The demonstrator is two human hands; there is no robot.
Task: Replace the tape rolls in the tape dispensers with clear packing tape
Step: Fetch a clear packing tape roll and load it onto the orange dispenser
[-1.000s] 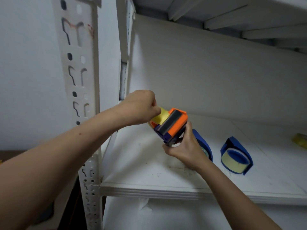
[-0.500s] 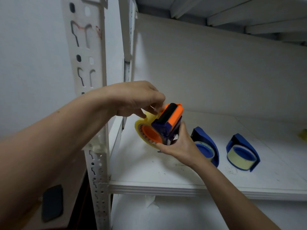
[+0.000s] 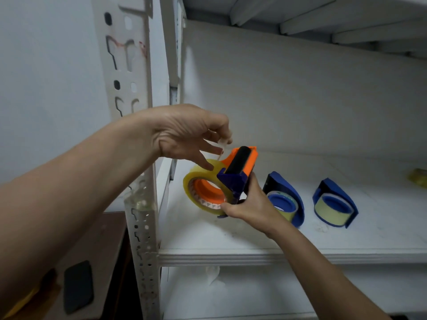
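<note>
Frame centre: the right hand [image 3: 249,206] grips the dispenser [image 3: 233,183] from below; its clear tape roll [image 3: 196,179] faces left; the left hand [image 3: 184,135] pinches the tape end [image 3: 222,144] just upper-left of the black roller [image 3: 236,160], which slants up-right.

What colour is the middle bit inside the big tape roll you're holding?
Orange. The hub inside the tape roll shows best in the head view.

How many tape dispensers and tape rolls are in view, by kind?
Orange-and-blue tape dispenser, held: 1
Blue tape dispensers, on the shelf: 2
Packing tape rolls, one per dispenser: 3
Total: 6
Yellowish item at the far right edge: too unclear to count.
</note>
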